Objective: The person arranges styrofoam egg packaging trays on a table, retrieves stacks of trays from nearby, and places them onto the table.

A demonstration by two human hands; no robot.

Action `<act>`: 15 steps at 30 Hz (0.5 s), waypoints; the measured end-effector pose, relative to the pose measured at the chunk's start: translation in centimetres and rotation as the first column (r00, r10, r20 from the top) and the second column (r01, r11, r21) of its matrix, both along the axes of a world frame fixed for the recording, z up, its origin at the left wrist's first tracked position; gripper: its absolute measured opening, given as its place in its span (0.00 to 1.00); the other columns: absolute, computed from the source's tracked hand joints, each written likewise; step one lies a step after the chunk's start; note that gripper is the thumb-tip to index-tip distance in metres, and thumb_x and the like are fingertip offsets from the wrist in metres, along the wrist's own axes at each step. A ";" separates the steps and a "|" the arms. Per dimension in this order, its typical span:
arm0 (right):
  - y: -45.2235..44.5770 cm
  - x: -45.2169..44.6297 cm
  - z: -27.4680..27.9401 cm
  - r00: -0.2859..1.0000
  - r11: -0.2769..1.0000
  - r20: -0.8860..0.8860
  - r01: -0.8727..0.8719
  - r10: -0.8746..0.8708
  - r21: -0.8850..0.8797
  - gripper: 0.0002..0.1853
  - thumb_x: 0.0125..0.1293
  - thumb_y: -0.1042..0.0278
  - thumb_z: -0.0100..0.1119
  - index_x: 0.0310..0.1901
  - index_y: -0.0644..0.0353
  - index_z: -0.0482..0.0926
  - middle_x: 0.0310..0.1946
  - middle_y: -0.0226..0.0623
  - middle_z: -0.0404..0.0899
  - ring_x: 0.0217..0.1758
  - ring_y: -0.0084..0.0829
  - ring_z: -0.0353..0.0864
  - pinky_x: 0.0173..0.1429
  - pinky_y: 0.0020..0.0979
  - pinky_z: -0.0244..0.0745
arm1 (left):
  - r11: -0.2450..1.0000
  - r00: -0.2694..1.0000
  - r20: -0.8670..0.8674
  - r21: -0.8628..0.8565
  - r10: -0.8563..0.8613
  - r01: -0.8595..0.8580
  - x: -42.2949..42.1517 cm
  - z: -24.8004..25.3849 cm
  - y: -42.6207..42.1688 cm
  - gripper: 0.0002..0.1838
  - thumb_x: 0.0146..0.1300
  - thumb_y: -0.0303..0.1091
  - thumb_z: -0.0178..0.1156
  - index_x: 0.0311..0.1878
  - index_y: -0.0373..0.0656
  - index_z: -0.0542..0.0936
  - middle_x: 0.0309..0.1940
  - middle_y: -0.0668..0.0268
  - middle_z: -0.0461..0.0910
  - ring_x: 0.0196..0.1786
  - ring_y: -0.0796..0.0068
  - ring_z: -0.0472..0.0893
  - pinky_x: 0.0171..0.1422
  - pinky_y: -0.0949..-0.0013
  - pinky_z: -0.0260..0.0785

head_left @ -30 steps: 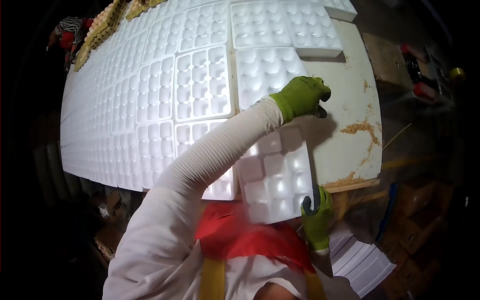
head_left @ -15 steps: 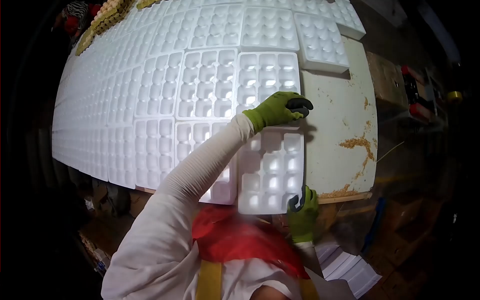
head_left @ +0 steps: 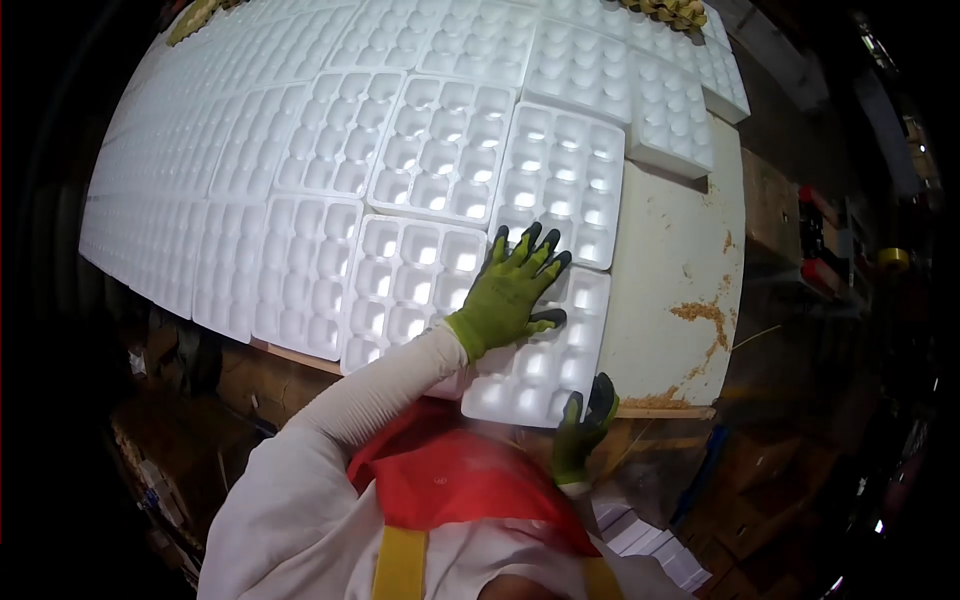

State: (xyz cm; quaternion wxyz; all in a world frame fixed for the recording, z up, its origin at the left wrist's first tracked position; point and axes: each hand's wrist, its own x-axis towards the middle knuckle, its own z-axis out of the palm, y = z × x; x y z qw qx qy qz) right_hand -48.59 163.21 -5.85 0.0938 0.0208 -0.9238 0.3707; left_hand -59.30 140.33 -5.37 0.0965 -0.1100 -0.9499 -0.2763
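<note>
In the head view, white foam trays already cover most of the worktop [head_left: 668, 262] in rows, running from far on your left up to the near right. The near tray [head_left: 545, 378] sits at the front edge, right in front of you, beside its left neighbour [head_left: 412, 272] and up against the tray behind it [head_left: 566, 172]. By the look of it, this placement is nearly done: its sides run roughly in line with the row, though you may judge it not quite square. Farther back on the right, an angled tray [head_left: 672, 112] stands out of line, and looks like what is left to straighten.

Your left hand [head_left: 503, 303] lies spread wide across the near tray, fingertips over the seam behind it, clasping nothing. Your right hand [head_left: 584, 432] is at the tray's near right corner, thumb and fingers apart in a loose grip; whether it presses the edge, you cannot tell from here.

Brown crumbs [head_left: 702, 316] lie on the worktop to your right and could get under a tray there. Egg cartons [head_left: 672, 12] stand at the far edge. A cardboard box [head_left: 768, 208] and a yellow roll [head_left: 893, 260] sit beyond the right side, out of your way.
</note>
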 end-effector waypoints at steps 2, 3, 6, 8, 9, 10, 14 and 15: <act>-1.0 0.3 0.5 0.981 0.998 -0.184 -0.049 0.056 0.042 0.17 0.71 0.75 0.56 0.59 0.69 0.77 0.51 0.47 0.78 0.54 0.48 0.78 0.63 0.43 0.71 | 1.000 0.999 0.040 -0.010 -0.012 0.013 -0.2 -0.9 -0.1 0.40 0.61 0.54 0.68 0.74 0.47 0.70 0.78 0.57 0.62 0.83 0.49 0.54 0.83 0.34 0.42; -1.6 0.8 -1.0 0.989 0.993 -0.130 0.061 -0.073 -0.096 0.16 0.72 0.76 0.56 0.59 0.69 0.77 0.53 0.45 0.78 0.55 0.43 0.79 0.62 0.41 0.73 | 1.000 0.998 0.061 -0.013 -0.018 0.019 -0.2 -1.0 -0.1 0.41 0.61 0.54 0.68 0.74 0.46 0.70 0.78 0.57 0.62 0.83 0.49 0.53 0.83 0.34 0.41; -2.7 -0.4 -3.5 0.965 0.971 -0.123 0.221 -0.232 -0.094 0.16 0.71 0.76 0.58 0.58 0.69 0.77 0.54 0.45 0.78 0.55 0.40 0.79 0.61 0.39 0.74 | 0.999 1.000 -0.005 -0.033 -0.018 0.018 -0.5 -2.2 -0.7 0.39 0.63 0.55 0.66 0.74 0.47 0.70 0.78 0.57 0.62 0.83 0.50 0.54 0.83 0.34 0.41; -3.5 -0.7 -5.3 0.944 0.894 -0.058 0.287 -0.326 -0.344 0.14 0.69 0.76 0.59 0.54 0.72 0.79 0.53 0.45 0.79 0.54 0.41 0.78 0.61 0.39 0.74 | 0.994 0.999 -0.011 -0.100 -0.035 0.034 -1.2 -3.1 -1.0 0.38 0.65 0.56 0.63 0.75 0.50 0.69 0.78 0.58 0.62 0.82 0.52 0.55 0.83 0.35 0.41; -3.8 -0.8 -5.6 0.941 0.888 -0.085 0.275 -0.327 -0.369 0.13 0.70 0.77 0.59 0.54 0.71 0.80 0.53 0.45 0.79 0.54 0.40 0.79 0.61 0.39 0.75 | 0.992 0.999 0.013 -0.116 -0.046 0.047 -1.2 -3.1 -1.1 0.38 0.66 0.56 0.61 0.76 0.50 0.69 0.79 0.58 0.61 0.83 0.52 0.55 0.84 0.38 0.41; -4.1 -1.0 -5.9 0.936 0.879 -0.117 0.260 -0.331 -0.400 0.13 0.70 0.78 0.58 0.53 0.71 0.80 0.53 0.44 0.79 0.54 0.40 0.79 0.61 0.38 0.75 | 0.989 0.998 0.030 -0.136 -0.059 0.062 -1.5 -2.9 -1.5 0.37 0.67 0.56 0.60 0.76 0.50 0.69 0.79 0.58 0.61 0.83 0.52 0.55 0.84 0.40 0.42; -2.4 -0.6 -7.3 0.960 0.909 -0.143 0.170 -0.240 -0.381 0.15 0.69 0.81 0.59 0.56 0.69 0.79 0.53 0.40 0.81 0.55 0.34 0.80 0.62 0.32 0.78 | 0.999 0.995 -0.103 0.050 0.017 -0.012 1.3 -1.4 -4.3 0.33 0.65 0.48 0.64 0.72 0.51 0.73 0.73 0.57 0.70 0.78 0.53 0.62 0.82 0.50 0.52; -1.8 -0.6 -7.0 0.979 0.885 -0.088 0.126 -0.184 -0.448 0.17 0.69 0.81 0.60 0.58 0.70 0.78 0.53 0.40 0.81 0.56 0.34 0.79 0.62 0.32 0.78 | 0.983 0.987 -0.137 0.174 0.088 -0.064 4.5 0.3 -5.4 0.32 0.64 0.45 0.66 0.71 0.50 0.74 0.71 0.58 0.72 0.76 0.53 0.65 0.81 0.51 0.55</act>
